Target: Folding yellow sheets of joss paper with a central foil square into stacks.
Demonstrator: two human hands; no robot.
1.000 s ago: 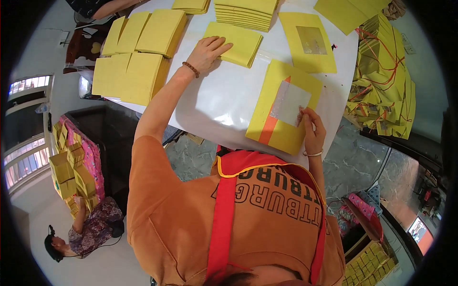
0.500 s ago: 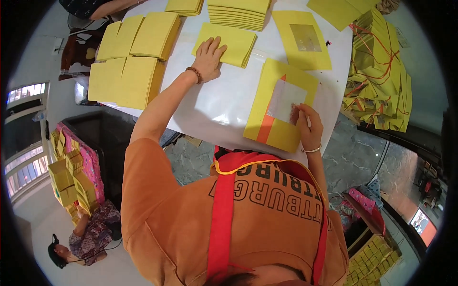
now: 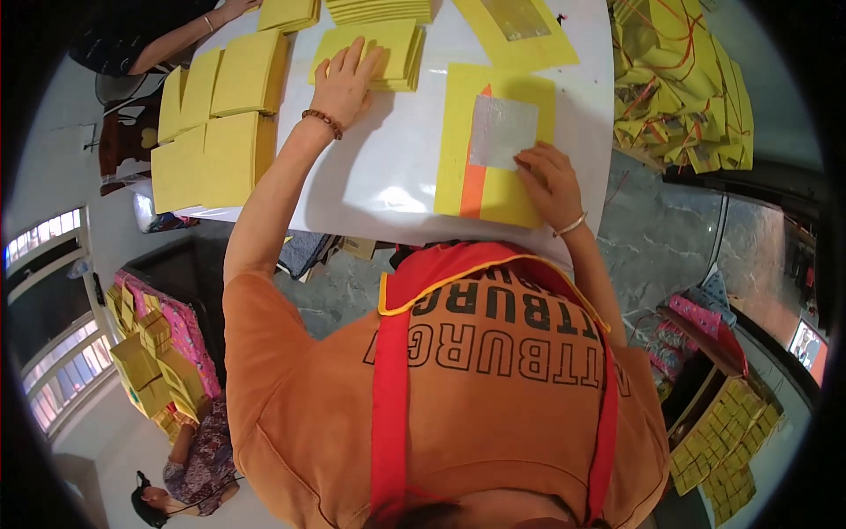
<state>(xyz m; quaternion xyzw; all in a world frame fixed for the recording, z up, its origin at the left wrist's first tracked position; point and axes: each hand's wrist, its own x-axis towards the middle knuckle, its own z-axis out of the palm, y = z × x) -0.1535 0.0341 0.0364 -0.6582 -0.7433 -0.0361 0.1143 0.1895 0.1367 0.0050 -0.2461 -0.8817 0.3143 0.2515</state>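
Note:
My left hand point(image 3: 345, 81) lies with spread fingers on a small stack of folded yellow paper pieces point(image 3: 395, 42) towards the back of the white table. Nearer to me on the right is a flat yellow paper sheet point(image 3: 507, 196) with an orange strip point(image 3: 471, 191) along its left part. A clear plastic sheet point(image 3: 504, 128) lies over the middle of that paper, partly covering the strip. At its lower right corner my right hand point(image 3: 551, 183) has its fingertips drawn together on the plastic; the fingers hide the corner.
Stacks of yellow folded pieces point(image 3: 207, 163) stand at the table's left, another stack point(image 3: 379, 9) at the back. Behind lies a yellow sheet with a clear window point(image 3: 493, 40). Tied yellow bundles point(image 3: 683, 97) are heaped right. A co-worker's arm point(image 3: 181, 44) reaches in; another person point(image 3: 198, 463) sits lower left.
The whole view has shifted and turned a little, so the table sits higher in it. My left hand stays on the yellow stack; my right stays at the plastic's corner, its fingers slightly rearranged.

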